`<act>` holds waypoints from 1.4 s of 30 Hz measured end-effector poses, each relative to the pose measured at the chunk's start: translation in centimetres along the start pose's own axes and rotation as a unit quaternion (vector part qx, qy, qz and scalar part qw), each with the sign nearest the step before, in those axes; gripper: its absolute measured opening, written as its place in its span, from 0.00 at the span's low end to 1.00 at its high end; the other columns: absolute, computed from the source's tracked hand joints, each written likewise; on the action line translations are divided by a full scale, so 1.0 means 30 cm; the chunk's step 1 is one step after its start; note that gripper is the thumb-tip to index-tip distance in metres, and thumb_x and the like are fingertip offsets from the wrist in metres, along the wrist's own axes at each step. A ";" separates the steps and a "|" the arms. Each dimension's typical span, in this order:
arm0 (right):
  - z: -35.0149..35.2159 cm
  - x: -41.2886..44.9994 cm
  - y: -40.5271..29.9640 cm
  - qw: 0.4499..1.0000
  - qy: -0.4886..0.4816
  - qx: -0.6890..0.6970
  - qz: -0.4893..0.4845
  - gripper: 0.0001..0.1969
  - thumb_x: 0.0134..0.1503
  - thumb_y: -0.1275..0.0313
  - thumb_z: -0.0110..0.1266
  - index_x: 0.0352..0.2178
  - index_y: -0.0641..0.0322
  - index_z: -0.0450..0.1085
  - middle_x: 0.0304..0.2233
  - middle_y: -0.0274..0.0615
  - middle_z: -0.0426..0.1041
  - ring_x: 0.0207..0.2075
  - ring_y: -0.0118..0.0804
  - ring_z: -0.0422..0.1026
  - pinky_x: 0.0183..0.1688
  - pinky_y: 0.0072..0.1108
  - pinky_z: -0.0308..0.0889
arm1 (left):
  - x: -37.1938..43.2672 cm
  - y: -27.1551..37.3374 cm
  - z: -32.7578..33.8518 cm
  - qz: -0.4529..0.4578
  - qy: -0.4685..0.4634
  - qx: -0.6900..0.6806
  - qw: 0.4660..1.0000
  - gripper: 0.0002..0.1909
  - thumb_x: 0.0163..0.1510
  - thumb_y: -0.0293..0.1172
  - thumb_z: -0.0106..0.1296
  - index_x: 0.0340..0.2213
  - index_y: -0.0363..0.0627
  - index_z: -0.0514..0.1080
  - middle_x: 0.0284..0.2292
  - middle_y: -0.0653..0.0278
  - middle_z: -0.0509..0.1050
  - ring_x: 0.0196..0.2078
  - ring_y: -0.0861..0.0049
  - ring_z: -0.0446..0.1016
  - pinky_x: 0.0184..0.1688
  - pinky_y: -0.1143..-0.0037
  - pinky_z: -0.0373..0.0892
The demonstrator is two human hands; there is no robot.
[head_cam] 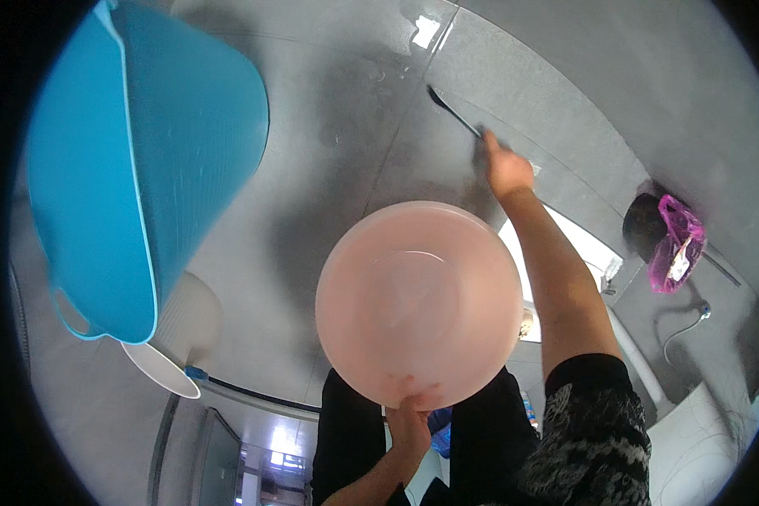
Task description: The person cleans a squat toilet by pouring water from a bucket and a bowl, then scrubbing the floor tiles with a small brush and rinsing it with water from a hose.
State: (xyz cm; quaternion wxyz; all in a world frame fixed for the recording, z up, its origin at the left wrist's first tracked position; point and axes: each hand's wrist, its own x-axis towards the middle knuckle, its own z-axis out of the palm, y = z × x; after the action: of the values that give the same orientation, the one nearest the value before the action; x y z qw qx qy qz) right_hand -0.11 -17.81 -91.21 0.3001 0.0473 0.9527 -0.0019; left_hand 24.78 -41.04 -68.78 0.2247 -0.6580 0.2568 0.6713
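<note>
My left hand (pixel 410 427) grips the near rim of a round, pale pink plastic basin (pixel 417 303), its fingertips showing faintly through the wall. The basin looks empty and its open side faces up at me. Farther ahead and to the right, my right hand (pixel 509 169) is closed on the end of a thin, long-handled tool (pixel 456 115), which has a dark, narrow head. The tool lies over the grey tiled floor (pixel 379 145) and points up and left; its exact kind cannot be told.
A large blue flexible tub (pixel 196 126) stands tilted at left, beside a whitish bin (pixel 190 316). A pink plastic bag (pixel 677 243) hangs by a dark round container (pixel 643 226) at right, near a hose (pixel 683 332). A white board-like object (pixel 582 246) lies under my right forearm.
</note>
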 end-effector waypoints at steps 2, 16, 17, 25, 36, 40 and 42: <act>0.023 0.004 0.017 0.999 -0.001 0.031 0.016 0.24 0.50 0.76 0.36 0.50 0.48 0.50 0.31 0.53 0.69 0.32 0.49 0.70 0.33 0.33 0.65 | -0.005 -0.001 -0.022 -0.003 0.011 0.008 1.000 0.21 0.41 0.18 0.39 0.41 0.37 0.57 0.38 0.56 0.63 0.38 0.68 0.69 0.36 0.73 0.70; 0.056 -0.124 0.448 0.996 -0.015 -0.061 0.063 0.23 0.52 0.75 0.37 0.51 0.48 0.50 0.35 0.51 0.69 0.34 0.44 0.71 0.37 0.30 0.65 | -0.006 0.011 0.010 -0.016 0.063 0.028 0.997 0.19 0.40 0.19 0.41 0.39 0.36 0.60 0.35 0.57 0.65 0.37 0.67 0.70 0.34 0.75 0.70; 0.021 -0.165 0.473 0.989 -0.089 -0.080 0.088 0.21 0.55 0.70 0.35 0.51 0.45 0.49 0.36 0.51 0.68 0.35 0.45 0.70 0.35 0.31 0.65 | -0.004 0.017 0.016 -0.010 0.063 0.028 0.998 0.19 0.40 0.19 0.41 0.39 0.36 0.60 0.35 0.57 0.65 0.37 0.67 0.70 0.34 0.75 0.70; -0.010 0.000 0.281 0.996 0.008 -0.087 -0.010 0.23 0.52 0.74 0.37 0.51 0.45 0.50 0.34 0.50 0.70 0.35 0.42 0.71 0.36 0.29 0.67 | 0.014 -0.033 -0.005 0.002 0.003 0.032 0.999 0.20 0.40 0.18 0.41 0.39 0.36 0.59 0.36 0.57 0.64 0.35 0.64 0.71 0.36 0.72 0.71; -0.015 -0.035 0.463 0.995 -0.011 -0.095 -0.027 0.22 0.52 0.75 0.35 0.49 0.45 0.52 0.33 0.50 0.69 0.33 0.47 0.70 0.36 0.32 0.65 | 0.002 -0.047 0.033 -0.022 0.033 0.022 0.999 0.21 0.39 0.17 0.41 0.40 0.37 0.59 0.37 0.56 0.64 0.37 0.62 0.70 0.36 0.70 0.71; -0.117 0.042 0.217 0.995 -0.037 -0.084 -0.044 0.27 0.50 0.78 0.37 0.51 0.39 0.50 0.35 0.47 0.69 0.36 0.43 0.70 0.37 0.29 0.65 | -0.006 -0.052 0.040 -0.031 0.059 0.044 0.997 0.19 0.41 0.16 0.35 0.39 0.35 0.60 0.40 0.56 0.63 0.40 0.59 0.69 0.41 0.68 0.69; -0.051 0.014 0.304 0.994 -0.045 -0.091 -0.040 0.27 0.50 0.79 0.38 0.51 0.39 0.50 0.35 0.47 0.69 0.36 0.43 0.70 0.37 0.30 0.65 | -0.005 -0.062 0.010 -0.023 0.043 0.039 0.998 0.19 0.42 0.17 0.35 0.39 0.35 0.60 0.40 0.56 0.63 0.40 0.60 0.69 0.41 0.68 0.69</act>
State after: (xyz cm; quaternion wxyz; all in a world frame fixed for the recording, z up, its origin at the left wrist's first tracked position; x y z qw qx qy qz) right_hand -0.49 -8.64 -89.99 0.3457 -0.0186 0.9355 0.0704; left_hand 25.73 -39.42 -68.70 0.2546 -0.6826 0.2774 0.6264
